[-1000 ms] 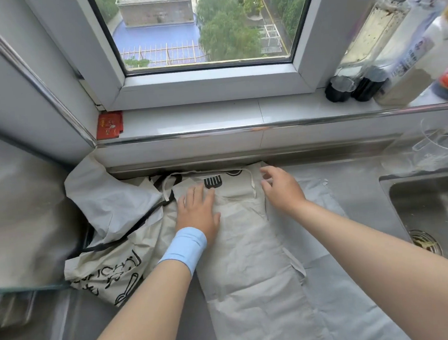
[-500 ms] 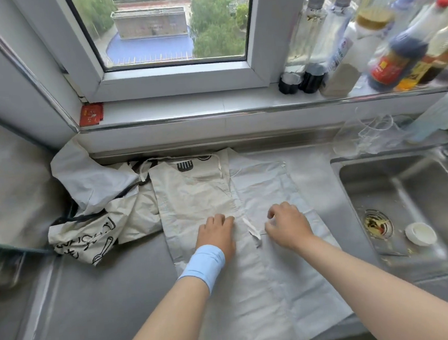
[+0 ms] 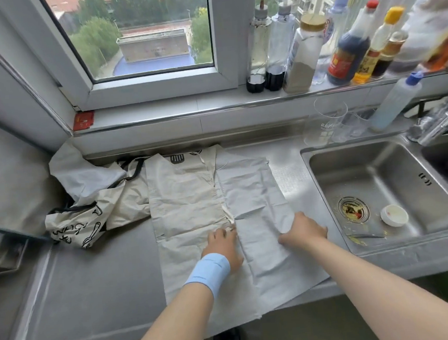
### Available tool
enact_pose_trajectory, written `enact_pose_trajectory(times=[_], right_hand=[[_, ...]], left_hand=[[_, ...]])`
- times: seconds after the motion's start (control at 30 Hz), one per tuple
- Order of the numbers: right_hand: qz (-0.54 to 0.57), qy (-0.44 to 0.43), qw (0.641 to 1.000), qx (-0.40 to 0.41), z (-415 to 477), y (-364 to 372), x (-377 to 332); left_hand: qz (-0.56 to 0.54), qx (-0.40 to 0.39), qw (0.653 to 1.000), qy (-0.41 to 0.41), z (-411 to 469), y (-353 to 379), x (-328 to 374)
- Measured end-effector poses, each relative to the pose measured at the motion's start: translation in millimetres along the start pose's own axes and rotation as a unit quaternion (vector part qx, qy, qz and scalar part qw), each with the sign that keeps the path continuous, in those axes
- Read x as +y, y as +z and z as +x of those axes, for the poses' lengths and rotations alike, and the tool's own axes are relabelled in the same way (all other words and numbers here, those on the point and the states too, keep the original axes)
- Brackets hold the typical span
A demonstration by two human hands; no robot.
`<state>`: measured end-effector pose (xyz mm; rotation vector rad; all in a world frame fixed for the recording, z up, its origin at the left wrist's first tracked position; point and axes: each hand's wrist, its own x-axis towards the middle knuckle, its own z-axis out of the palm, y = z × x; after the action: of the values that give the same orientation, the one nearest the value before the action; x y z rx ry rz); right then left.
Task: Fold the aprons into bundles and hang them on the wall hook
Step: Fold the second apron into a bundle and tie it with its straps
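Both hands have slid down the flat apron (image 3: pixel 187 200) toward the near edge of the counter (image 3: pixel 92 289) since a second ago, away from the bib end with its black spatula print by the wall. From my remote seat I see the left hand (image 3: pixel 221 246), blue wristband (image 3: pixel 210 272) on its wrist, pressing flat on the cloth with fingers straight and close together. The right hand (image 3: pixel 302 232) sits at the cloth's right edge with fingers bent down; I cannot tell whether they pinch it. A second, crumpled apron (image 3: pixel 86 217) lies touching the first on its left, printed with black utensil drawings and lettering I cannot read. A clear glass (image 3: pixel 324 125) behind the sink (image 3: pixel 380 172) carries pale letters beginning "RE". The dark sauce bottle (image 3: pixel 346 50) on the sill has a red label, too small to read. A white cap (image 3: pixel 394 215) lies in the sink.
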<state>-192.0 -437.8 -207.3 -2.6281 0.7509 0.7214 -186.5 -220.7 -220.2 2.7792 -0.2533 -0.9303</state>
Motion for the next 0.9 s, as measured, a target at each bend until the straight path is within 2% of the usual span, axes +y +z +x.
enact_pose_trajectory(times=[0.1,0.17,0.2,0.27,0.3,0.37,0.4,0.47,0.57,0.63,0.7,0.77,0.83,0.9], right_hand=[[0.139,-0.024,0.990,-0.024,-8.5,-15.6,-6.2],[0.257,-0.060,0.962,-0.071,-13.4,-27.7,-15.4],[0.285,-0.086,0.950,-0.097,-16.7,-33.9,-21.0],[0.287,-0.142,0.934,-0.157,-30.7,-46.1,-35.7],[0.274,-0.170,0.929,-0.185,-41.0,-51.3,-46.1],[0.257,-0.225,0.908,-0.243,-62.5,-58.4,-70.0],[0.248,-0.247,0.897,-0.269,-71.2,-58.3,-82.3],[0.225,-0.275,0.883,-0.308,-84.5,-51.9,-104.6],[0.189,-0.271,0.870,-0.366,-90.9,-35.1,-128.4],[0.170,-0.267,0.869,-0.381,-87.7,-18.9,-138.2],[0.174,-0.288,0.889,-0.311,-79.6,1.2,-143.6],[0.136,-0.307,0.913,-0.230,-68.5,21.1,-144.8],[0.060,-0.331,0.925,-0.179,-57.7,39.4,-142.5],[-0.024,-0.361,0.923,-0.131,-47.3,55.4,-139.1]], left_hand=[[-0.073,-0.006,0.997,-0.002,-2.0,-13.5,3.0],[-0.237,0.009,0.971,-0.018,-7.3,-29.5,8.2],[-0.348,0.004,0.937,-0.031,-12.0,-39.5,11.2],[-0.534,-0.051,0.842,-0.060,-23.5,-60.8,15.0],[-0.585,-0.082,0.804,-0.064,-28.8,-69.7,13.9],[-0.625,-0.130,0.767,-0.064,-34.4,-81.9,4.4],[-0.623,-0.144,0.766,-0.067,-37.0,-86.9,-1.4],[-0.585,-0.140,0.794,-0.089,-42.1,-93.1,-16.1],[-0.488,-0.083,0.853,-0.165,-49.1,-94.1,-46.2],[-0.437,-0.029,0.872,-0.218,-50.7,-85.6,-72.2],[-0.384,0.019,0.891,-0.243,-53.8,-75.1,-94.5],[-0.340,0.025,0.905,-0.254,-55.2,-62.2,-109.4],[-0.284,-0.021,0.922,-0.262,-57.5,-50.8,-115.0],[-0.179,-0.050,0.947,-0.263,-57.5,-42.4,-116.6]])
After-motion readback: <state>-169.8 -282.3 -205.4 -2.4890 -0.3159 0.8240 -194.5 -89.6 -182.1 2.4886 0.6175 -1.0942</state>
